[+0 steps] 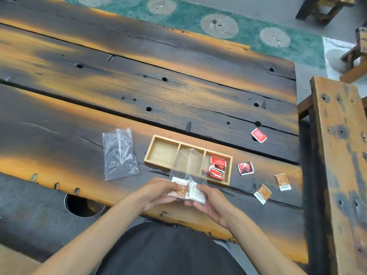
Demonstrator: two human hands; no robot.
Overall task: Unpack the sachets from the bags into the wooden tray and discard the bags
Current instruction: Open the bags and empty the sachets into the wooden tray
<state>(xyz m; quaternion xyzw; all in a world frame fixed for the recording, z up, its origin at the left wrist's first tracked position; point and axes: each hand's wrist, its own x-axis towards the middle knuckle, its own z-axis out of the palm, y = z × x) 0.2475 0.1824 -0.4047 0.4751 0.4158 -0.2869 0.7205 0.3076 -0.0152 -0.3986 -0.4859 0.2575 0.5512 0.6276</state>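
Empty zip bag (119, 153) lies flat on the plank table (59, 120), long axis running away from the person. Left hand (158, 192) and right hand (210, 203) both grip a clear bag (187, 171) upright, opening up, brown sachets (186, 192) at its bottom, partly screening the wooden tray (148, 155). Red sachets (217, 167) fill its right compartment. Loose sachets (262, 193) lie right.

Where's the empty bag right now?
In the head view, the empty bag lies flat on the table, left of the wooden tray and clear of both hands, beyond the round hole.
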